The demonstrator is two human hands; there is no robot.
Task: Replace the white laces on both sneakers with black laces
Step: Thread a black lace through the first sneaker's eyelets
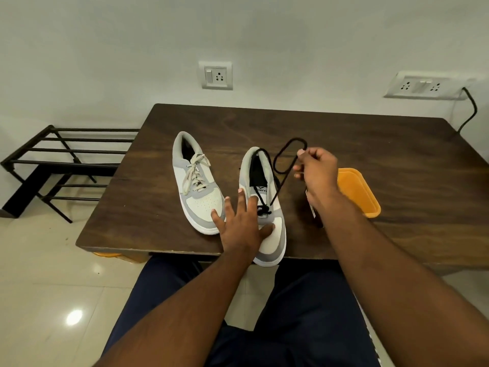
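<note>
My left hand [242, 223] lies with fingers spread on the grey-and-white sneaker [267, 207]; my right hand's [317, 173] fingers pinch its thin black lace [281, 165] beside an orange plastic tub [358, 192], whose contents I cannot tell.

Bare forearms, no sleeves; dark navy trousers [164, 292] over both legs

Setting: domestic room, prob. a home entry or living area. Evidence: dark wood table [344, 133] at centre; black metal shoe rack [60, 165] at 9 o'clock; wall sockets [216, 75] at 12 (second plate [423, 86] at 2); glossy tiled floor [47, 287] at 7.
</note>
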